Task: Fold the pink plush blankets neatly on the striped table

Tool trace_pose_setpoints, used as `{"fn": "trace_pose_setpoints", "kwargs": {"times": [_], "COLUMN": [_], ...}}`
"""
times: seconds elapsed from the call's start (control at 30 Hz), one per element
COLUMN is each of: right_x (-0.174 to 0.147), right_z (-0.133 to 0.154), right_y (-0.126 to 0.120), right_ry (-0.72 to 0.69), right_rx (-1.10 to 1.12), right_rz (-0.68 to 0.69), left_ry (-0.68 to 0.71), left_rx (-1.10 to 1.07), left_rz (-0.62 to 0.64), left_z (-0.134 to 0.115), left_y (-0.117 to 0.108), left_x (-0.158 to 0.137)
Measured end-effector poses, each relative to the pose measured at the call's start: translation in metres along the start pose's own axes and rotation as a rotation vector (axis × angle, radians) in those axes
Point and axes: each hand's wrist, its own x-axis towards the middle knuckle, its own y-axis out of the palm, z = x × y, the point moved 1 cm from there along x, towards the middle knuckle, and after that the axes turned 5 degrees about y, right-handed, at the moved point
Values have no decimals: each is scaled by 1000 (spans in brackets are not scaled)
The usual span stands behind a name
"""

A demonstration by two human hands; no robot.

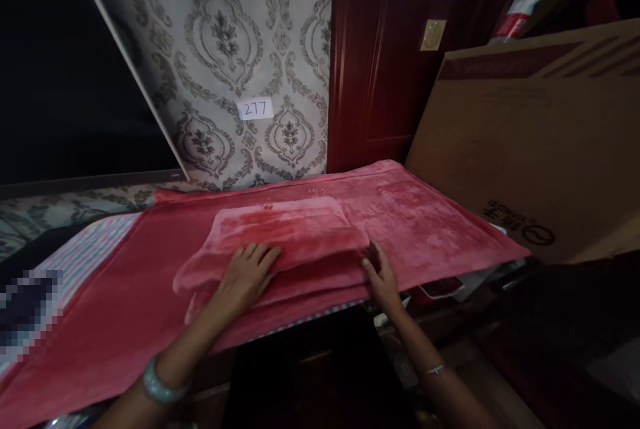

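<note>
— Left forearm (200, 330) lay nearest the lens, pale bangle (163, 382) on it at half past seven; right forearm (415, 334), thin bracelet (436, 370), between four and five. Where was the cloth?

— Folded pink cloth (300, 226) sat just off the dial's centre, toward seven, on a spread pink sheet (430, 229). Couldn't tell whether it was a separate piece or part of the sheet.

— State of the hands?

— Left hand (250, 272) rested on the near side of the fold, fingers close together on top, thumb hard to make out; couldn't tell if it clamped anything. Right hand (384, 279) was at the fold's right end, thumb and fingers slightly apart by the edge. Blurred contact; couldn't confirm a pinch.

— Why set like that?

— Judged that the left kept the layers level while the right steadied the end. Sheet probably served as soft padding.

— Surface below?

— Mostly covered. Checked cloth (97, 246) showed from under the sheet, between eight and nine.

— And the room?

— Dim. Patterned wall (225, 42) at eleven, handwritten note (256, 108) "277" on it; dark screen (75, 82) between nine and ten; red panel (373, 76), possibly a door, at one; cardboard box (520, 142) at three, bottle (525, 6) beyond it at two.
</note>
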Motion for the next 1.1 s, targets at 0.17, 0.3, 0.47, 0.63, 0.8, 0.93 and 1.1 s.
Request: {"fn": "trace_pose_setpoints", "kwargs": {"times": [0.17, 0.3, 0.47, 0.63, 0.8, 0.93, 1.1], "right_x": [-1, -2, 2, 5, -1, -3, 3], "right_z": [8, 15, 28, 33, 20, 21, 68], "right_y": [-10, -25, -30, -28, -33, -40, -20], "right_ry": [7, 59, 23, 28, 79, 42, -285], "right_rx": [-9, -77, -239, -398, -393, -378, -510], "right_rz": [-2, -12, 47, 46, 65, 42, 67], "left_ry": [-68, -207, -335, -364, -369, -388, -297], "left_rx": [32, 47, 38, -10, -157, -174, -180], "left_rz": [-35, -36, -21, 1, -49, -44, -81], "left_z": [-7, 14, 32, 36, 40, 36, 14], "left_y": [16, 16, 12, 27, 49, 37, -2], "left_x": [-45, -73, -97, -112, -132, -132, -89]}}
